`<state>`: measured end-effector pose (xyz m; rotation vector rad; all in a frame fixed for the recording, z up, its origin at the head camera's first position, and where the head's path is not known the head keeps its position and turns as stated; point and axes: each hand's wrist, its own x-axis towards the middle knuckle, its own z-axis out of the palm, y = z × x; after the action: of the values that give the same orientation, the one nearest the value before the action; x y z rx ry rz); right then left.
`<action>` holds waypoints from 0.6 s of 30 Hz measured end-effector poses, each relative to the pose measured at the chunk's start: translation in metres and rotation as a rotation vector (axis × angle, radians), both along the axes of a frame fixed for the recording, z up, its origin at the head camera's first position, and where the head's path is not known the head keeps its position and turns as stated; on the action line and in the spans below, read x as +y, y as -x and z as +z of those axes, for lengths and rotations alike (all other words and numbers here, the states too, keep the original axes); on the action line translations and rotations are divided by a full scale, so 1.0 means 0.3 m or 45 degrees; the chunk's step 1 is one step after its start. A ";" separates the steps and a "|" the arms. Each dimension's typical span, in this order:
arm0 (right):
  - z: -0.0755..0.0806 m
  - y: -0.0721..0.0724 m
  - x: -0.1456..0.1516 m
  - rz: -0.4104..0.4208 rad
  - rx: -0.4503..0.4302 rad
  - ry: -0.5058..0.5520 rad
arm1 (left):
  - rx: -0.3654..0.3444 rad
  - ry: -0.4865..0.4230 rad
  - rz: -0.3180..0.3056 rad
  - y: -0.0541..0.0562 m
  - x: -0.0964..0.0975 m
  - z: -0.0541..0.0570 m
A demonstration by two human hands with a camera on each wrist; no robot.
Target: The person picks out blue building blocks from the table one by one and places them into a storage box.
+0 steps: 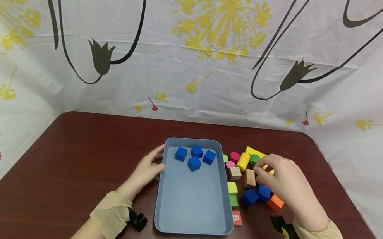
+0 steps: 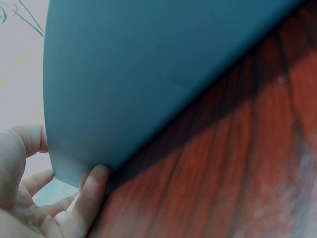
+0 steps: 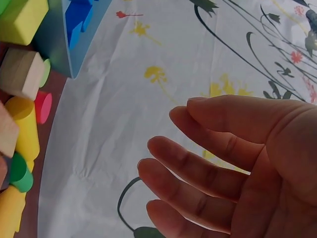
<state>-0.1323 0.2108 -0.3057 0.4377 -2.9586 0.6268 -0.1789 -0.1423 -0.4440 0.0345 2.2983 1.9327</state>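
Observation:
A blue-grey tray [image 1: 188,212] lies on the table, with several blue cubes [image 1: 194,164] near its far end. My left hand [image 1: 145,169] rests against the tray's left side. The left wrist view shows its thumb [image 2: 94,191] on the outer wall and the other fingers around the rim and corner. To the right of the tray, my right hand [image 1: 285,180] hovers over a cluster of wooden blocks. Its fingers bend loosely, thumb near the index fingertip, and nothing shows between them in the right wrist view. A tan block [image 1: 250,178] and two blue cubes [image 1: 250,198] lie close beneath.
Along the tray's right side sit a yellow cylinder [image 1: 243,162], a green cylinder [image 1: 254,159], a pale wooden cube [image 1: 234,173], an orange cube [image 1: 275,202] and a red lettered block [image 1: 236,218]. A patterned white cloth [image 1: 214,98] hangs behind the brown table [image 1: 104,149].

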 end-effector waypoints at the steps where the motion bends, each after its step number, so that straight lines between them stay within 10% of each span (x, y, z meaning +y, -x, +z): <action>1: -0.003 0.001 0.005 -0.005 -0.004 -0.004 | -0.002 -0.002 0.001 0.000 0.000 0.000; 18: -0.079 0.018 0.069 -0.058 -0.136 -0.040 | 0.009 0.018 0.012 -0.001 0.000 -0.005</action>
<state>-0.1379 0.2316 -0.3293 0.3495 -3.0731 0.6185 -0.1786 -0.1423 -0.4455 0.0290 2.3207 1.9236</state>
